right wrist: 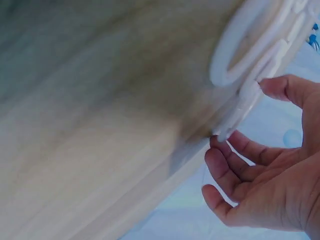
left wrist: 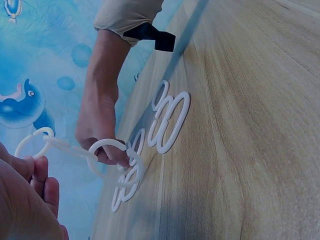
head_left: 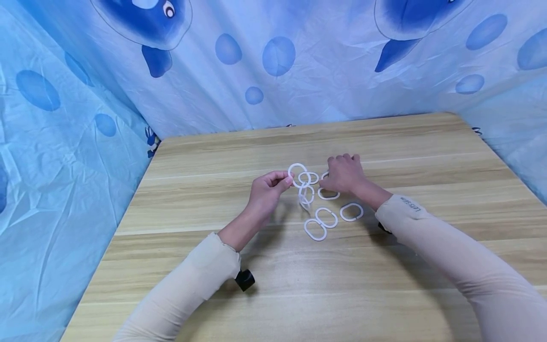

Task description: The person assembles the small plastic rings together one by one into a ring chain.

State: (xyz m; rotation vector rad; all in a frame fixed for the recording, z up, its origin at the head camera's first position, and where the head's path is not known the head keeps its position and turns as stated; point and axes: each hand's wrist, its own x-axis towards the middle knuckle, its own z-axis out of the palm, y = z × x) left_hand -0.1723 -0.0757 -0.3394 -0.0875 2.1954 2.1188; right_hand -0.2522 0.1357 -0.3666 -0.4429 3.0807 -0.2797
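Observation:
My left hand (head_left: 267,192) pinches a white oval plastic chain link (head_left: 297,165) between thumb and fingers, above the table. Several more white links are joined to it; one hanging link (left wrist: 107,142) shows large in the left wrist view. To the right, my right hand (head_left: 345,173) is low over the tabletop. In the right wrist view its thumb and fingertips grip a white link (right wrist: 241,110) at the table surface, partly hidden from the head view. Just below that hand lies another link (head_left: 328,198).
Nearer me on the wooden table (head_left: 299,294) lie loose white links: one on the right (head_left: 351,204) and two close together, an upper link (head_left: 336,219) and a lower link (head_left: 318,239). A blue curtain (head_left: 205,95) with sea-animal prints hangs behind the table and at its sides.

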